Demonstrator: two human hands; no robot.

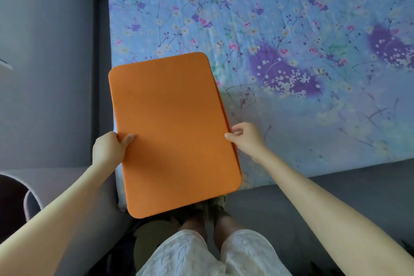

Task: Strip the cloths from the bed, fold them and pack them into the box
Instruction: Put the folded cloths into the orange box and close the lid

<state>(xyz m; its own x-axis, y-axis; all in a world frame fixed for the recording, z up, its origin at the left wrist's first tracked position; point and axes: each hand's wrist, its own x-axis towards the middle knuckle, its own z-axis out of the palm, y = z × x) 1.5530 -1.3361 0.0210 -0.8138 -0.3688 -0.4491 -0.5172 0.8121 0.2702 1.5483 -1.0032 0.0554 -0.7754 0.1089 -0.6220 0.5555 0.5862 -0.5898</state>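
A flat orange rectangular panel [172,132] with rounded corners is held above the near corner of the bed. My left hand [109,149] grips its left edge, thumb on top. My right hand [244,139] pinches its right edge. Under and beyond it lies the blue floral bed sheet [280,36], spread flat over the mattress with purple patches. No box is plainly in view.
A grey bed frame [336,188] runs along the near side and a grey padded headboard or wall [49,63] stands on the left. A rounded grey container [24,195] sits at the lower left. My legs and feet show below the panel.
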